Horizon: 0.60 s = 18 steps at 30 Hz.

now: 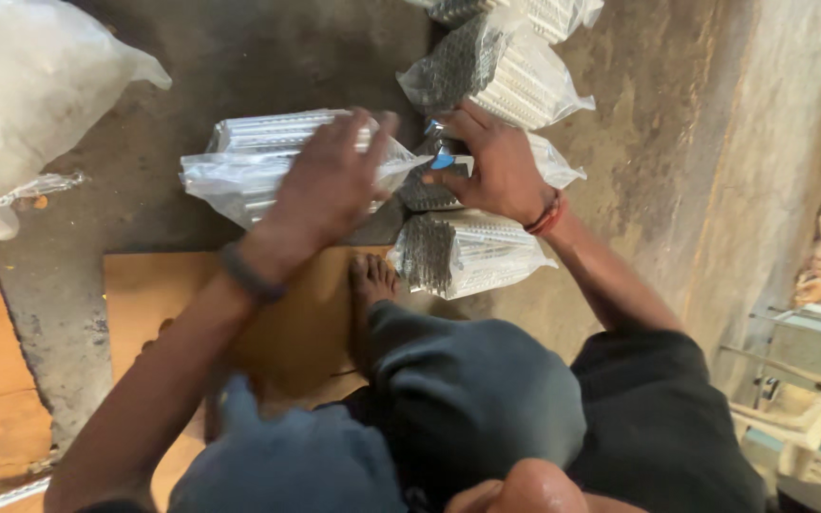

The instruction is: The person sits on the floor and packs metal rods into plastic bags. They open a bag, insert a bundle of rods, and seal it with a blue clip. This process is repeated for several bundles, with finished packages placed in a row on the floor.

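My left hand (330,180) lies flat, fingers spread, on a clear plastic bag of shiny metal parts (249,166) resting on the floor. My right hand (491,161) rests on another clear bag of metal parts (558,171), and pinches a small blue-and-silver object (444,157) at the bag's left end. A third packed bag (463,252) lies just below my right wrist, beside my bare foot (371,280). A fourth bag (501,76) sits just above my right hand.
I squat on a sheet of brown cardboard (159,290) laid on the grey concrete floor (239,57). A large crumpled clear plastic sheet (21,85) lies at the upper left. One more packed bag (534,11) shows at the top edge. Metal framework (810,380) stands at the right.
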### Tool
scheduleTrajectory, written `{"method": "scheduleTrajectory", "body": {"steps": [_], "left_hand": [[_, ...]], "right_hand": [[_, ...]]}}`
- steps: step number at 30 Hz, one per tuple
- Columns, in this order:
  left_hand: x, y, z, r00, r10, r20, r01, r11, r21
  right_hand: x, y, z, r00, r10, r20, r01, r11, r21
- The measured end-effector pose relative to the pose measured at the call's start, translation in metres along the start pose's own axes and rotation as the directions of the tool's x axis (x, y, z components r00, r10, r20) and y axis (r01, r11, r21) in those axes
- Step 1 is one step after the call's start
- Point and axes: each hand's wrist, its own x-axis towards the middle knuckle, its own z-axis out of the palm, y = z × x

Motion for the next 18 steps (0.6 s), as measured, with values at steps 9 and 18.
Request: {"method": "scheduleTrajectory", "body": {"steps": [9,18], "left_hand": [[-0.021,-0.022,-0.037,0.826,-0.387,0.409,0.409,0.912,0.034],[-0.006,-0.028,-0.045,0.724,-0.475,0.500,0.582,0.810,-0.074]], "right_hand": [[0.007,0.005,0.035,0.958,-0.273,-0.084,0.272,0.962,-0.027],[0.015,0.004,0.033,0.939,-0.338,-0.067,0.333,0.940,-0.077]]}}
